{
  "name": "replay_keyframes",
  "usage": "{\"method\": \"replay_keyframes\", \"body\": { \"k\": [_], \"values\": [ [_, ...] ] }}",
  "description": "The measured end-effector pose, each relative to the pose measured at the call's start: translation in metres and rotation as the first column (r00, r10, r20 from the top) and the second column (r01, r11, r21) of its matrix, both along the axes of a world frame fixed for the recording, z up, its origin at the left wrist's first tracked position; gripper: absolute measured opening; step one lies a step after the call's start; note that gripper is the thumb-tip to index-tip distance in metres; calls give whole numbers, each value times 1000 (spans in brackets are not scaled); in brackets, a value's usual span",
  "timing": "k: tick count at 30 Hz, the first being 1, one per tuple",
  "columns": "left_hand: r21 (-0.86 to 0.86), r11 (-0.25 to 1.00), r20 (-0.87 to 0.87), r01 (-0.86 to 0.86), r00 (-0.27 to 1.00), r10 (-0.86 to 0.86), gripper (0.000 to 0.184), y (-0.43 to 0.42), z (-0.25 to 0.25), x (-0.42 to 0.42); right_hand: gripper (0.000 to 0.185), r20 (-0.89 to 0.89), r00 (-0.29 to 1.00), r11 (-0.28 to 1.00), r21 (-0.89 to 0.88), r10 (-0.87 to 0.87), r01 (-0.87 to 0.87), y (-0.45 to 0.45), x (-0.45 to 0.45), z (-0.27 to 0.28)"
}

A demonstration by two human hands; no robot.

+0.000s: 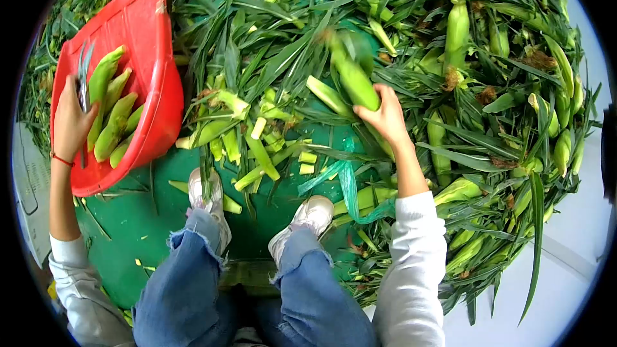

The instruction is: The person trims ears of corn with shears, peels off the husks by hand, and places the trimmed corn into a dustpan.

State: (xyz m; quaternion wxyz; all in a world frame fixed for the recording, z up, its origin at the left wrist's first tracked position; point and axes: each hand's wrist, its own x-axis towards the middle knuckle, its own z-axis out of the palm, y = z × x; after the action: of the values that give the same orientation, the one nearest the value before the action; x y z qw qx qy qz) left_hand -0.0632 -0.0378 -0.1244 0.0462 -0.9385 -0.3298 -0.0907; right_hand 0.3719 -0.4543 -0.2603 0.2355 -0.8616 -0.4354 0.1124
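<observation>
My left hand (74,119) is over the left side of a red basin (146,45), its fingers wrapped round a metal tool (83,83) whose blades point up. Several green corn cobs in husks (116,125) lie in the basin beside this hand. On the right, my right hand (384,115) grips the lower end of a corn cob (353,77), which is blurred and tilts up to the left. Just left of that cob, another one with a pale cut end (328,95) rests on the leaves.
Piled leaves and corn (456,32) spread across the back and right. Cut stalk pieces (307,162) lie on the green surface (154,218) near the middle. A teal plastic strip (349,189) lies near my shoes (312,218).
</observation>
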Motion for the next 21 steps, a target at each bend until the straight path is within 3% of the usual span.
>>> {"method": "replay_keyframes", "body": {
  "k": [1,2,3,4,5,8,9,12,13,14,16,17,18,20,21],
  "values": [
    [-232,970,97,-68,991,92,54,-30,25,30,61,-367,922,982,86,-126,169,19,-19,23],
    [-385,923,229,-1,969,97,51,-60,39,56,57,-684,705,930,108,-186,350,34,-37,44],
    [-368,911,359,185,932,-45,50,-96,48,86,52,-839,533,865,184,-109,467,44,-54,57],
    [-511,818,443,266,897,-15,53,-119,51,99,46,-939,343,781,224,14,582,53,-70,70],
    [-720,611,463,330,883,69,57,-151,55,116,41,-961,272,694,234,57,681,61,-89,84],
    [-847,468,212,253,967,-138,75,-206,11,146,42,-978,75,484,163,195,860,66,-131,101],
    [-861,411,256,298,954,-157,73,-222,-7,152,44,-967,-2,441,116,256,890,65,-142,110],
    [-949,176,243,262,962,-125,55,-244,-38,149,43,-989,71,436,120,128,892,44,-154,95],
    [-945,153,286,288,958,-36,49,-244,-40,147,42,-991,113,423,131,68,897,39,-154,96],
    [-933,238,283,268,958,31,53,-240,-39,143,42,-990,139,305,123,-33,944,36,-154,100],
    [-942,246,261,227,959,114,51,-234,-27,132,42,-963,270,124,265,-23,956,27,-145,98],
    [-958,-146,207,247,947,247,51,-239,-27,123,46,-939,334,65,330,-80,942,26,-143,96],
    [-814,-510,103,278,933,344,53,-246,-27,114,46,-919,391,30,390,-41,920,25,-142,93],
    [-550,-835,-177,29,973,150,58,-256,-6,113,46,-872,490,19,490,-16,872,28,-146,90],
    [-490,-872,-222,7,966,132,59,-262,-6,118,43,-863,503,38,504,48,863,28,-150,90]
  ]
}}
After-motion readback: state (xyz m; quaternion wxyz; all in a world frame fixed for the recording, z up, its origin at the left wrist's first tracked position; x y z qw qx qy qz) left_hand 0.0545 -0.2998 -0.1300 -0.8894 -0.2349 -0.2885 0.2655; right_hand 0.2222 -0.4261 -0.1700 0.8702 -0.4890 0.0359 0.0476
